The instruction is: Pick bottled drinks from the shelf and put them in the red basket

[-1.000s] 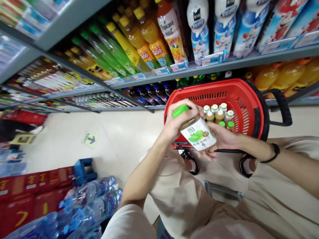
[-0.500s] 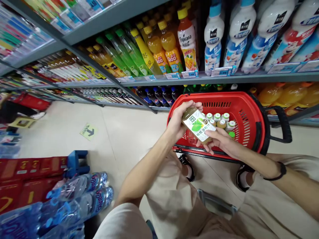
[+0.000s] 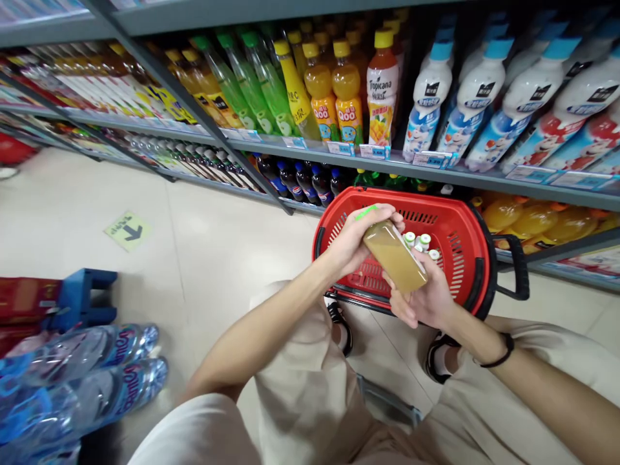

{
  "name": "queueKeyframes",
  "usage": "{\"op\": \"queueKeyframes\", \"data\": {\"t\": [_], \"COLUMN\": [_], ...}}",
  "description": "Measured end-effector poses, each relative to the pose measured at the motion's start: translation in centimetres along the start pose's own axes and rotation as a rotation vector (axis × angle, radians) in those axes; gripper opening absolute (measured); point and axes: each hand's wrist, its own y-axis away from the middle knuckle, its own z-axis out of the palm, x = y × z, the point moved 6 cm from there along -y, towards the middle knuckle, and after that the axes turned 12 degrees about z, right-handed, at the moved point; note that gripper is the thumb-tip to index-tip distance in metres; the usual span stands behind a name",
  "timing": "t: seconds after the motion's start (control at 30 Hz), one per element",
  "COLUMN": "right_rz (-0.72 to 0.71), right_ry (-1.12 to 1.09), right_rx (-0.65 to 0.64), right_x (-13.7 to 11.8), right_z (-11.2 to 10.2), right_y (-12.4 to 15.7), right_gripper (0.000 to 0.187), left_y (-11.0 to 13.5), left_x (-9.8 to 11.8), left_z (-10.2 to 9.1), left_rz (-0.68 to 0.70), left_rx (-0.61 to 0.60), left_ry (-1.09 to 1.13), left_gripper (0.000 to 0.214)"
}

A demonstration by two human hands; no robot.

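A small bottle of cloudy yellow-green juice (image 3: 394, 256) with a green cap lies tilted between both my hands, over the red shopping basket (image 3: 477, 248). My left hand (image 3: 356, 237) wraps its cap end. Underneath, my right hand (image 3: 422, 298) cups the bottle's lower end, a black band on that wrist. The bottle's label is turned out of sight. A few small bottles with white and green caps (image 3: 420, 241) stand inside the basket behind the held one.
Shelves of drink bottles (image 3: 334, 97) run across the top, with cola bottles (image 3: 300, 181) on the bottom shelf. Packs of water bottles (image 3: 82, 381) and a blue stool (image 3: 80, 297) are at the lower left. A floor arrow sticker (image 3: 128, 230) lies on the pale tiles.
The bottle has been turned in my hands so its white label no longer shows. The view has shifted, bringing the shelves lower and more level.
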Motion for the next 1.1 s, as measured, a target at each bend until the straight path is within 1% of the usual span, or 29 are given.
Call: {"op": "queueKeyframes", "data": {"t": [0.07,0.13,0.23,0.3,0.4,0.5,0.57,0.67,0.73,0.83,0.93,1.03,1.1], "right_rz": [0.011,0.013,-0.001,-0.066,-0.218,-0.338,-0.400,-0.510,-0.563,-0.559,-0.576,-0.663,-0.744], "right_ry": [0.000,0.007,0.027,0.045,0.085,0.166,0.247,0.360,0.427,0.496,0.503,0.559,0.671], "right_rx": [-0.036,-0.033,0.046,0.144,0.303,0.433,0.493,0.551,0.559,0.561,0.604,0.666,0.719], "right_x": [0.2,0.1,-0.3,-0.9,-2.1,-3.1,-3.7,-4.5,-4.9,-5.3,-5.7,-6.1,-6.4], "right_z": [-0.1,-0.1,-0.2,-0.3,-0.5,-0.8,-1.0,-1.0,-0.7,-0.6,-1.1,-1.7,-1.8], "right_y": [-0.1,-0.2,-0.1,0.0,0.4,0.7,0.9,1.5,2.0,2.3,2.3,2.6,3.1], "right_gripper": [0.072,0.073,0.069,0.067,0.063,0.059,0.058,0.055,0.054,0.054,0.053,0.055,0.058], "left_y": [0.0,-0.1,-0.3,-0.4,-0.4,-0.5,-0.6,-0.6,-0.7,-0.7,-0.8,-0.9,-1.0], "left_x": [-0.3,-0.4,-0.1,-0.1,-0.1,0.0,0.0,0.1,0.3,0.4,0.3,0.2,0.0], "left_z": [-0.2,-0.5,-0.9,-0.9,-0.8,-0.9,-1.0,-1.1,-1.1,-1.0,-1.3,-1.5,-1.6], "left_rz": [-0.008,-0.001,0.026,0.028,0.017,0.028,0.026,0.031,0.053,0.050,0.043,0.052,0.038], "left_rx": [0.006,0.027,0.085,0.123,0.163,0.166,0.159,0.149,0.140,0.143,0.160,0.161,0.169], "left_ry": [-0.004,0.002,0.054,0.079,0.055,0.033,0.037,0.031,0.025,0.020,-0.004,-0.057,-0.062], "left_gripper": [0.024,0.023,0.019,0.024,0.032,0.039,0.043,0.045,0.048,0.049,0.046,0.039,0.032]}}
